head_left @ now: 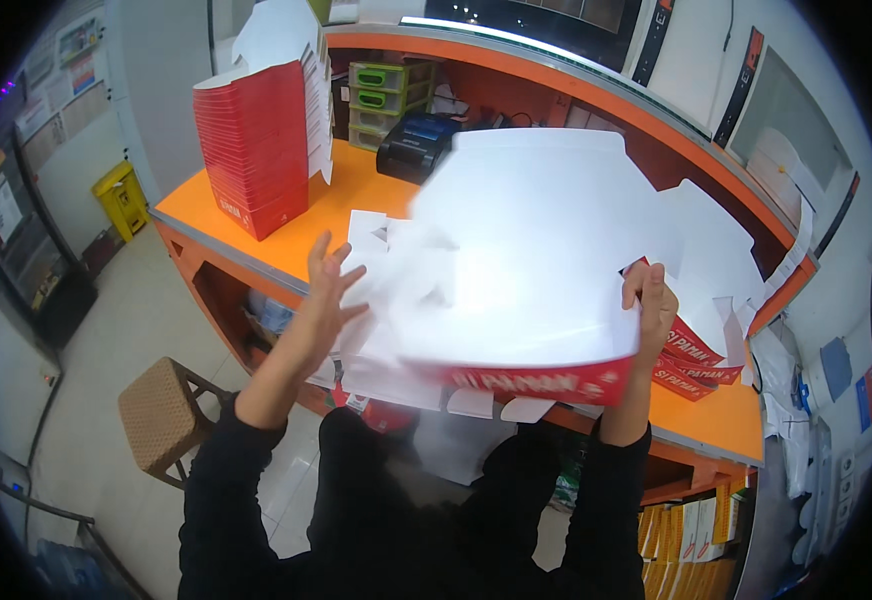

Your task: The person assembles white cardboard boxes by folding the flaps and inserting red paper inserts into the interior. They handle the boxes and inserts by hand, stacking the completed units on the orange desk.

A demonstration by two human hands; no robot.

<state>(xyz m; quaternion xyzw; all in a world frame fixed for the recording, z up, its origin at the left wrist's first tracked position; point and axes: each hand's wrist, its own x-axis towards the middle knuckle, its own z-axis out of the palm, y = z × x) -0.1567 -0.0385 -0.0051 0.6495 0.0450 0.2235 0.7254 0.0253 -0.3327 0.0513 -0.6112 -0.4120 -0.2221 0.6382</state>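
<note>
A large cardboard food box (546,240), white inside with a red front wall, is raised over the counter before me. My right hand (651,300) grips its right side, fingers bent over the wall. The box's left side is smeared by motion. My left hand (331,290) is to the left of the box with its fingers spread, holding nothing. Beneath the box's left part lie flat white box blanks (361,345), some flaps reaching past the counter's front edge. To the right of my right hand are several part-folded red and white boxes (696,350).
A tall stack of red boxes (254,145) stands on the orange counter (341,195) at the left. Behind are a black printer-like device (416,145) and small green-framed drawers (378,100). A woven stool (166,410) stands on the floor to the left. Yellow packets (686,540) fill a lower right shelf.
</note>
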